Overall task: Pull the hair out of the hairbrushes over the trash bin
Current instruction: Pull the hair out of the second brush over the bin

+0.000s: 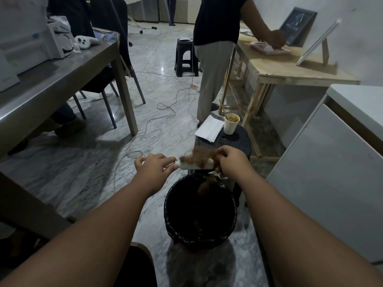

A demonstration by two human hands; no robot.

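Note:
I hold a white hairbrush (193,166) level above the far rim of a black-lined trash bin (200,210). My left hand (155,165) grips the brush's handle end. A tuft of brown hair (200,156) sits tangled in the bristles, and my right hand (232,160) pinches that hair at the brush's right end. A clump of brown hair (205,186) lies inside the bin, just below the brush.
A black stool (232,141) behind the bin carries a paper cup (231,123) and a white napkin (209,128). A person (215,50) stands at a wooden table (290,69). A grey table (62,79) is at left, a white cabinet (331,172) at right, and cables (165,106) cross the floor.

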